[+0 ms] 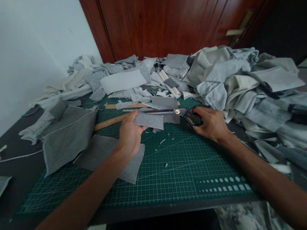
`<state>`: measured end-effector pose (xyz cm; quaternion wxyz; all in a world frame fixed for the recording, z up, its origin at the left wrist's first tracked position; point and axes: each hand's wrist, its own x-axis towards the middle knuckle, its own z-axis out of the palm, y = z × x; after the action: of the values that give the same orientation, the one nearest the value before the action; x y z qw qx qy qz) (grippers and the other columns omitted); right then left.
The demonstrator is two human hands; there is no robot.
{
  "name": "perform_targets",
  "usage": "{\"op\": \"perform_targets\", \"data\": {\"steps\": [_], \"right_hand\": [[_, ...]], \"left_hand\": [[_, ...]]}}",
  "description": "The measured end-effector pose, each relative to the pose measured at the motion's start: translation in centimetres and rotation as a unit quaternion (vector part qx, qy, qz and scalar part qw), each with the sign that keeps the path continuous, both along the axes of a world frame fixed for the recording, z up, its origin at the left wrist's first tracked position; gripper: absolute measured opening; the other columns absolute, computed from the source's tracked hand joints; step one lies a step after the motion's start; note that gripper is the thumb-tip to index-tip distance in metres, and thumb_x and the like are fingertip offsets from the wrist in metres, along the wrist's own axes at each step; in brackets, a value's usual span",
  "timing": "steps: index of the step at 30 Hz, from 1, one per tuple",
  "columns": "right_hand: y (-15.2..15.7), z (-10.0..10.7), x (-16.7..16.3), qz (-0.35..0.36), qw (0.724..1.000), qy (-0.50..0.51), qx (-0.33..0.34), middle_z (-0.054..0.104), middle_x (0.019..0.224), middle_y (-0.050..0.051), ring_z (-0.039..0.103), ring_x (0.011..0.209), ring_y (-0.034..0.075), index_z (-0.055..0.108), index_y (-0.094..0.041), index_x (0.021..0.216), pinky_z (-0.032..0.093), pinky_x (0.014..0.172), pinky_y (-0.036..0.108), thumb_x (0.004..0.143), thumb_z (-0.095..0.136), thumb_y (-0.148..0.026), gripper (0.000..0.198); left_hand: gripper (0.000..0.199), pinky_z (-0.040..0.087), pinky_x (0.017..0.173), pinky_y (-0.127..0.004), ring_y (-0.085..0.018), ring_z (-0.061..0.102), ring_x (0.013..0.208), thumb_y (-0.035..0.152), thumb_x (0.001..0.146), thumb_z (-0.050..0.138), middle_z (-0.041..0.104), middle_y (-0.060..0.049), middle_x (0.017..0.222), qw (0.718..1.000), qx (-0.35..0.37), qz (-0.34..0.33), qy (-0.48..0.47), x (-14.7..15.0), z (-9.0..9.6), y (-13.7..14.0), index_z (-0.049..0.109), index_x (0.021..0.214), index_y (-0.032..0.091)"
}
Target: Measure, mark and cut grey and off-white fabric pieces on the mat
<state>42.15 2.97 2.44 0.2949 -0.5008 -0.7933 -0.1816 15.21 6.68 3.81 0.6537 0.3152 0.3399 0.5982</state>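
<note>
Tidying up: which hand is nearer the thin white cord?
Left. The left hand, pinching grey rectangular fabric, is right of the cord; the right hand, on black-handled metal scissors, is farther right.

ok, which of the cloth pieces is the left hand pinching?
The small grey piece along the blades of the scissors, its edge in the left hand. The larger grey pieces to its left lie at least partly on the green mat.

Bare forearms (92,187) aslant inward, left hand (130,134) in a pinch, right hand (211,122) in a curl.
</note>
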Motion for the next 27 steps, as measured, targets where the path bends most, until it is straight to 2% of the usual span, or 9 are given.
{"op": "perform_targets", "data": {"steps": [7, 12, 23, 27], "right_hand": [[-0.02, 0.08, -0.08, 0.003, 0.999, -0.033, 0.017, 0.069, 0.073, 0.004, 0.060, 0.063, 0.019, 0.063, -0.020, 0.087, 0.036, 0.058, 0.029, 0.091, 0.058, -0.029, 0.011], [0.17, -0.26, 0.07, -0.006, 0.999, -0.033, 0.005, 0.070, 0.075, 0.005, 0.062, 0.067, 0.019, 0.064, -0.020, 0.089, 0.038, 0.061, 0.029, 0.091, 0.058, -0.028, 0.010], [0.05, -0.03, -0.14, -0.028, 0.999, -0.020, -0.034, 0.069, 0.073, 0.004, 0.059, 0.064, 0.019, 0.064, -0.021, 0.086, 0.034, 0.059, 0.029, 0.091, 0.059, -0.032, 0.013], [0.08, -0.15, -0.09, -0.028, 0.998, -0.022, -0.043, 0.069, 0.074, 0.005, 0.060, 0.065, 0.019, 0.065, -0.020, 0.088, 0.034, 0.059, 0.029, 0.090, 0.058, -0.031, 0.013]], "left_hand": [[0.014, 0.057, 0.098, -0.038, -0.026, 0.070, 0.110, 0.026, 0.089, 0.058, 0.076, -0.009, 0.091, 1.000, 0.005, -0.014, 0.020, -0.06, -0.13, 0.08, 0.065, 0.080, 0.019], [0.015, 0.057, 0.093, -0.038, -0.026, 0.070, 0.104, 0.027, 0.085, 0.057, 0.074, -0.006, 0.083, 0.999, 0.020, -0.018, 0.041, -0.10, 0.09, 0.00, 0.065, 0.076, 0.018], [0.014, 0.056, 0.087, -0.034, -0.026, 0.071, 0.098, 0.028, 0.084, 0.060, 0.074, -0.007, 0.084, 0.998, 0.019, -0.003, 0.058, -0.22, -0.37, 0.34, 0.065, 0.077, 0.017], [0.015, 0.056, 0.088, -0.037, -0.026, 0.071, 0.098, 0.030, 0.085, 0.061, 0.075, -0.008, 0.086, 0.998, 0.011, -0.028, 0.056, -0.45, -0.63, 0.40, 0.065, 0.078, 0.018]]}}
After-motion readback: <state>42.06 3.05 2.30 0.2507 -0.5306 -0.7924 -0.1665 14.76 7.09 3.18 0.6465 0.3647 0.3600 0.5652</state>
